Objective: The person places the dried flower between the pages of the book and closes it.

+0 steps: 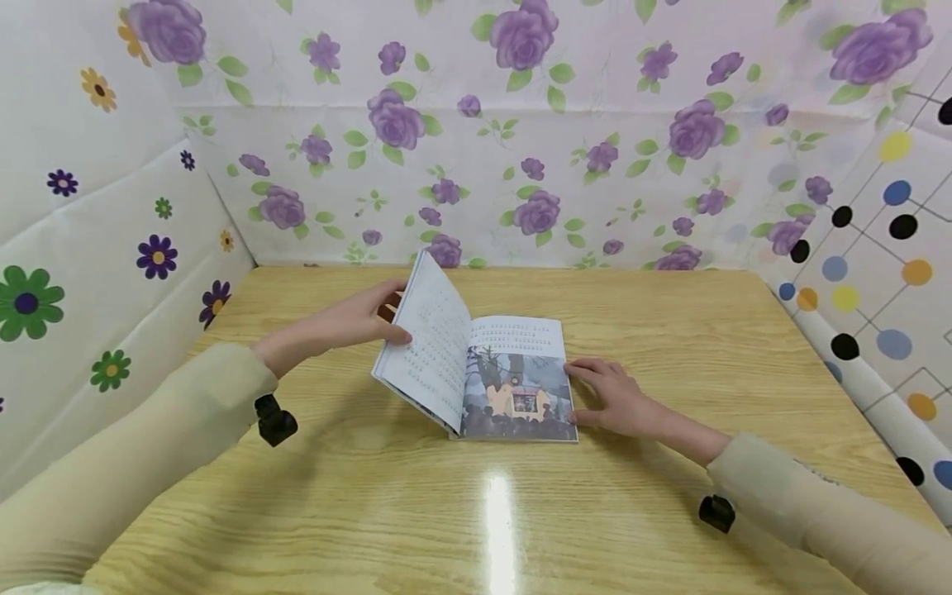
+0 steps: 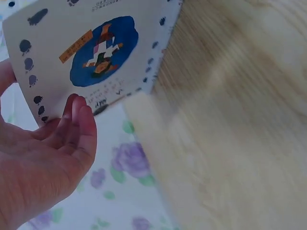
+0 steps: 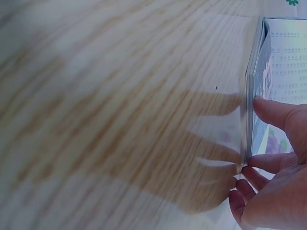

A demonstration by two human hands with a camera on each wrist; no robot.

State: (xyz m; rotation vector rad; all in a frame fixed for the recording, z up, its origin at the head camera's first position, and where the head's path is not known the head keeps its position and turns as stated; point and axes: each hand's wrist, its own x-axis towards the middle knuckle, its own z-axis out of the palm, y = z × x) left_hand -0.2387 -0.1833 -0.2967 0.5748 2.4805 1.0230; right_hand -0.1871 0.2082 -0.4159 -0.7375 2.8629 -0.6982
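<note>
An illustrated book (image 1: pixel 516 397) lies open on the wooden table, its right half flat and its left half raised at a slant. My left hand (image 1: pixel 375 314) grips the raised half by its outer edge, thumb on the printed page and fingers behind. In the left wrist view, the back cover (image 2: pixel 43 72) shows a blue oval picture and dark prints along its border. My right hand (image 1: pixel 613 401) rests at the outer edge of the flat half. Its thumb (image 3: pixel 271 110) and index finger touch that edge, spread apart, while the other fingers curve down beside it.
The wooden table (image 1: pixel 357 512) extends around the book, with a bright reflection in front. Behind it hangs a cloth with purple roses (image 1: pixel 535 211). Flowered cloth (image 1: pixel 111 231) stands on the left, dotted cloth (image 1: pixel 885 273) on the right. Each wrist wears a small black camera (image 1: pixel 275 420).
</note>
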